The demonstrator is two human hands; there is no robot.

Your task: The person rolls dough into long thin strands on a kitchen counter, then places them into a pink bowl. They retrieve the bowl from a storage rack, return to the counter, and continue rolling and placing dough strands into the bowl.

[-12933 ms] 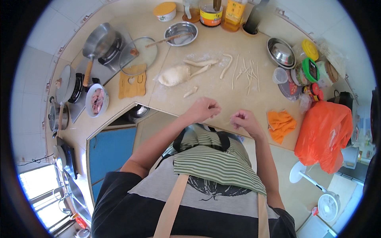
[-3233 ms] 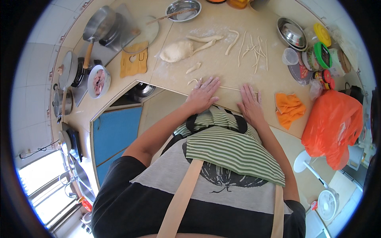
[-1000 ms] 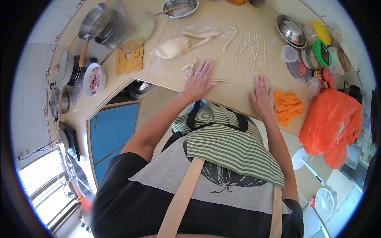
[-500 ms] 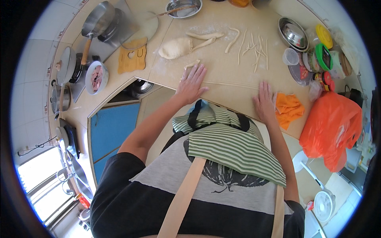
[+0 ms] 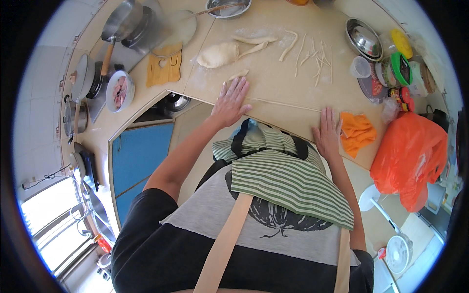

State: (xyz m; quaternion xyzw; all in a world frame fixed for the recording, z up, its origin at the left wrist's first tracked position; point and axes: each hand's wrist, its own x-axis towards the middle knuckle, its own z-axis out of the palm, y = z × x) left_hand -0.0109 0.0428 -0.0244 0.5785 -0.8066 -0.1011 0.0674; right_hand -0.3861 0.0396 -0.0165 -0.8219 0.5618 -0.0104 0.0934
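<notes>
On the floured counter (image 5: 288, 80), a thin strand of dough (image 5: 281, 103) stretches between my two hands. My left hand (image 5: 231, 103) lies flat over its left end, fingers extended. At the other end, near the counter's front edge, my right hand (image 5: 328, 131) rests palm down with straight fingers. Just beyond my left fingertips sits a short piece of dough (image 5: 238, 75). Farther back are a large dough lump (image 5: 218, 54), two thick dough strips (image 5: 254, 39) beside it, a curved dough rope (image 5: 289, 45) and several thin noodles (image 5: 317, 58).
At the left are a wooden board (image 5: 164, 68), a bowl of meat pieces (image 5: 120, 92) and a saucepan (image 5: 121, 22). An orange cloth (image 5: 358, 133) lies beside my right hand, with a red plastic bag (image 5: 408, 156) past it. Metal bowls (image 5: 364, 39) and jars (image 5: 399, 69) stand back right.
Both hands have slid a little toward me on the counter, the right one more visibly. The dough strand between them looks thinner and straighter. The other dough pieces have stayed put.
</notes>
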